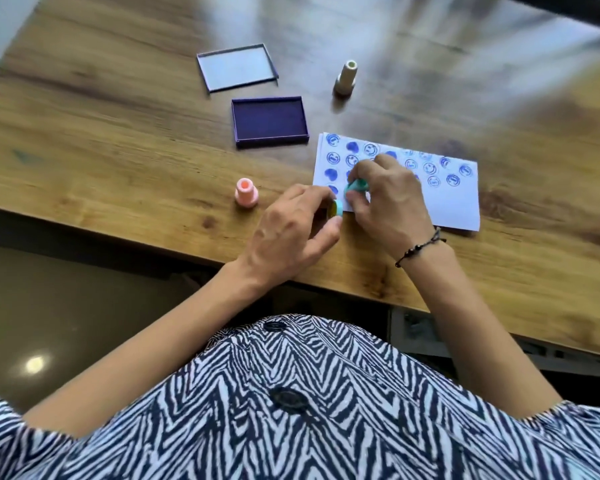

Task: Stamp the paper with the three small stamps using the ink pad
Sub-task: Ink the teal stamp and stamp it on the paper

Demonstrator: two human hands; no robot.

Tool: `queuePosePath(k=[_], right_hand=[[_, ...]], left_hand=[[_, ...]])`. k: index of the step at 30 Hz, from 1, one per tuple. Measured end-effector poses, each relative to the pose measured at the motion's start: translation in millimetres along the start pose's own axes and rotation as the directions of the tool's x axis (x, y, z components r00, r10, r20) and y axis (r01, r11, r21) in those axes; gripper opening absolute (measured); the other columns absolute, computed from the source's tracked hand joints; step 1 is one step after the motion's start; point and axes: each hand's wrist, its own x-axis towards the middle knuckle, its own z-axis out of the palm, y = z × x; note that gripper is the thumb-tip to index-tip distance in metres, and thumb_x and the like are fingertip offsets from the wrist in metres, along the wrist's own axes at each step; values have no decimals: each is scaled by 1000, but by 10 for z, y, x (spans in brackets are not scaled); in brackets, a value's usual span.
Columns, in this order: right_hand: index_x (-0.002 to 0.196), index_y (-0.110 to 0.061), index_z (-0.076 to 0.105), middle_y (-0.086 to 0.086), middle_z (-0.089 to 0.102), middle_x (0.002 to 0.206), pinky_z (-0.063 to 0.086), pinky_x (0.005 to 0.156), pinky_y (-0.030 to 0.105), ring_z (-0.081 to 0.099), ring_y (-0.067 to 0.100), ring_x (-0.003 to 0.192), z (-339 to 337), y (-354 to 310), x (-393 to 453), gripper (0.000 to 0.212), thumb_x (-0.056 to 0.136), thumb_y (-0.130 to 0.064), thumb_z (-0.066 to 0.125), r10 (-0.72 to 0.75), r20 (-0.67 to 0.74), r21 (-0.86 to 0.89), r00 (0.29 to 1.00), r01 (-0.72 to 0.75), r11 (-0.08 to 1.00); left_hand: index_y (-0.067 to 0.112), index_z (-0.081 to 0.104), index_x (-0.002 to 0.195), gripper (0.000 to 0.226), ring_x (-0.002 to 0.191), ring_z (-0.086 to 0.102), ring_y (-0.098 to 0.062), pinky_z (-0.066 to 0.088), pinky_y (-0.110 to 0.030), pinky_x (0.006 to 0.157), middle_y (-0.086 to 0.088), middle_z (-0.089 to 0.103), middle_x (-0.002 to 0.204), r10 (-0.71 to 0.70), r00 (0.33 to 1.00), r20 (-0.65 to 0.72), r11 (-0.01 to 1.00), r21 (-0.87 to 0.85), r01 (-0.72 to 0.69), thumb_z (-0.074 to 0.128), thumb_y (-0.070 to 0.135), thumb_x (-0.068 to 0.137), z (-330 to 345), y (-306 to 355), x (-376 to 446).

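A white paper (444, 202) covered with several blue smiley and heart prints lies near the table's front edge. My right hand (385, 199) rests on its left part, fingers shut on a teal stamp (355, 187). My left hand (291, 230), just left of the paper, pinches a small teal cap with a yellow inside (336, 207). A pink stamp (246, 192) stands upright to the left. A cream stamp (345, 77) stands farther back. The open purple ink pad (269, 121) sits behind my hands.
The ink pad's clear lid (236, 67) lies on the wooden table (118, 140) behind the pad. The table's front edge runs diagonally just below my wrists. A beaded cord bracelet (420, 245) is on my right wrist.
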Motion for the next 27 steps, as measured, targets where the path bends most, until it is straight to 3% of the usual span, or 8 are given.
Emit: queuePosePath(k=[4, 9, 16, 20, 23, 27], right_hand=[[89, -4, 59, 20, 56, 91, 38, 63, 37, 55, 40, 79, 0, -35, 42, 13, 78, -6, 54, -25, 35, -68, 999, 27, 997], [87, -6, 57, 19, 54, 89, 46, 65, 41, 55, 40, 77, -28, -63, 67, 12, 76, -5, 51, -29, 62, -103, 998, 35, 994], [84, -8, 55, 17, 52, 86, 42, 58, 36, 55, 39, 74, 21, -82, 30, 12, 74, -2, 50, -18, 12, -110, 1000, 19, 994], [88, -8, 57, 16, 56, 93, 45, 65, 38, 55, 38, 82, -21, -84, 41, 14, 77, -4, 50, 4, 52, -88, 999, 1, 996], [90, -10, 64, 14, 64, 96, 45, 73, 34, 58, 32, 87, -145, -29, 39, 15, 77, -9, 56, 60, 25, 60, 998, -61, 996], [78, -17, 67, 8, 64, 68, 49, 61, 33, 62, 24, 61, -458, 89, -3, 8, 70, -16, 64, 265, -144, 414, 953, -185, 891]], left_hand=[[-1, 58, 99, 36, 87, 60, -29, 43, -28, 81, -19, 64, 90, -15, 1000, -6, 1000, -19, 15, 48, 29, 82, -2, -2, 9], [-2, 58, 97, 35, 85, 59, -29, 44, -30, 79, -18, 64, 88, -13, 1000, -10, 999, -38, 12, 49, 28, 82, 15, -17, 14], [-1, 58, 96, 34, 85, 59, -29, 43, -30, 79, -18, 64, 87, -7, 1000, -6, 999, -32, 7, 48, 28, 82, 17, -16, 10], [-1, 58, 95, 35, 85, 58, -29, 42, -29, 79, -17, 64, 87, -3, 1000, -9, 1000, -19, 2, 47, 30, 82, 23, -4, 4], [0, 57, 96, 36, 84, 58, -29, 41, -28, 79, -17, 63, 86, -2, 1000, -5, 1000, -14, 2, 47, 31, 81, 30, 5, 1], [1, 57, 99, 39, 85, 58, -28, 42, -28, 80, -17, 63, 89, -12, 1000, 1, 1000, -20, 12, 46, 33, 81, 31, 4, -1]])
